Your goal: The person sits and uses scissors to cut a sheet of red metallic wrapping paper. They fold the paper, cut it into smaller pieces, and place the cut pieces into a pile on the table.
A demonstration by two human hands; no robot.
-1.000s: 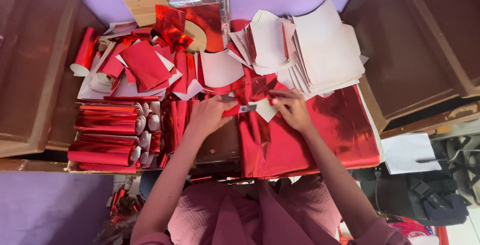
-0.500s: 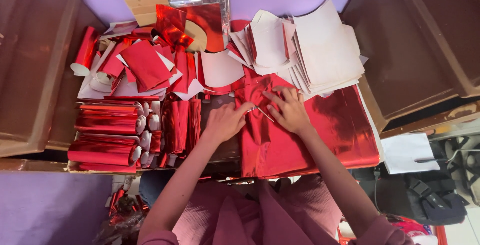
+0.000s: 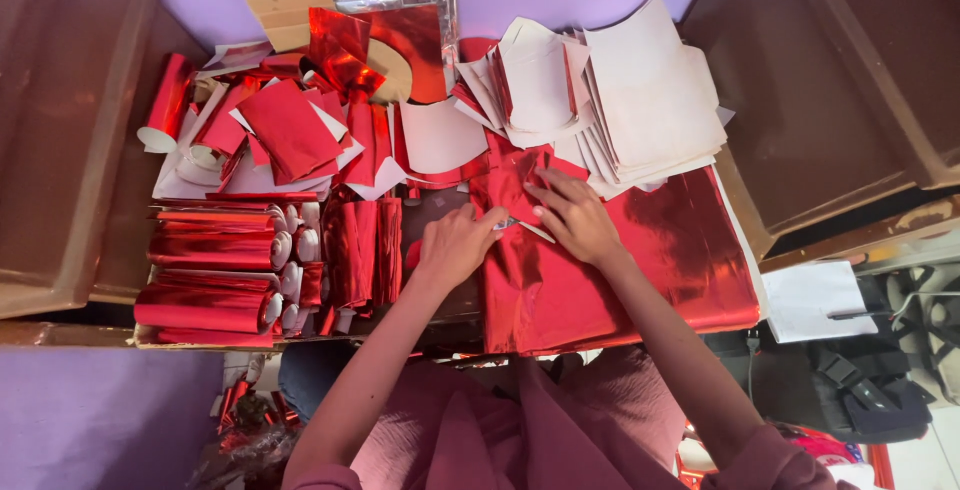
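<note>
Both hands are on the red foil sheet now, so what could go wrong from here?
The left hand and right hand press the red foil sheet, already creased between them; it may wrinkle further or tear. The small metallic tool between the fingers could nick the foil. The white paper stack overlapping the sheet's far edge might slide.

foil sheet (image 3: 640, 270): glossy red, creased
foil rolls (image 3: 210, 275): shiny red
paper stack (image 3: 650, 110): matt white
cabinet (image 3: 840, 80): brown wood

A craft workshop: rolled red foil (image 3: 205, 275), cut paper stacks (image 3: 640, 100).
</note>
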